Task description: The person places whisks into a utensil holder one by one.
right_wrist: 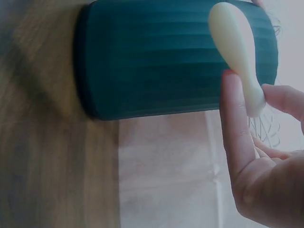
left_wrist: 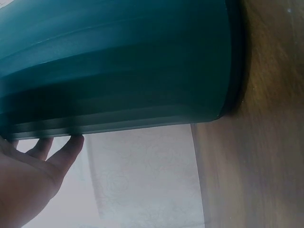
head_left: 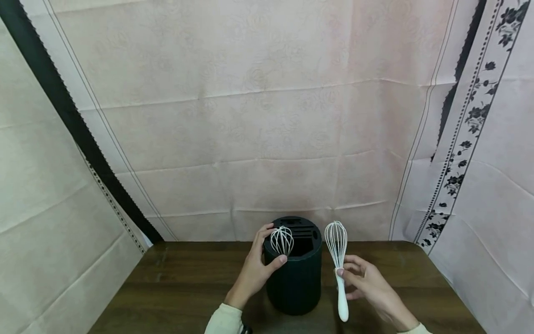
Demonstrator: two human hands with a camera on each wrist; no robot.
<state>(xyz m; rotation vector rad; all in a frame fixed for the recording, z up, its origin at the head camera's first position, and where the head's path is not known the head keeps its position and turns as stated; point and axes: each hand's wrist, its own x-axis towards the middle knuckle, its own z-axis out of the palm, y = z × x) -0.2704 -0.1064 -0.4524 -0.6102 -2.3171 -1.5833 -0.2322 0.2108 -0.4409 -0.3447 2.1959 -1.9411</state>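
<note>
A dark green ribbed utensil holder [head_left: 293,287] stands upright on the table, its top divided into slots and a wider opening. My left hand [head_left: 255,271] holds it by the rim, thumb at the front and fingers along the left side; the left wrist view shows fingertips [left_wrist: 73,145] against its wall. One whisk [head_left: 282,241] stands in the holder, white wire head above the rim, handle hidden inside. Right of the holder, my right hand [head_left: 369,280] pinches a second whisk [head_left: 342,299] near the top of its white handle, wires up and handle hanging down.
The brown wooden table [head_left: 187,287] reaches back to a pale cloth curtain [head_left: 250,139]. More cloth hangs at both sides, the right one with a dark floral border [head_left: 454,181].
</note>
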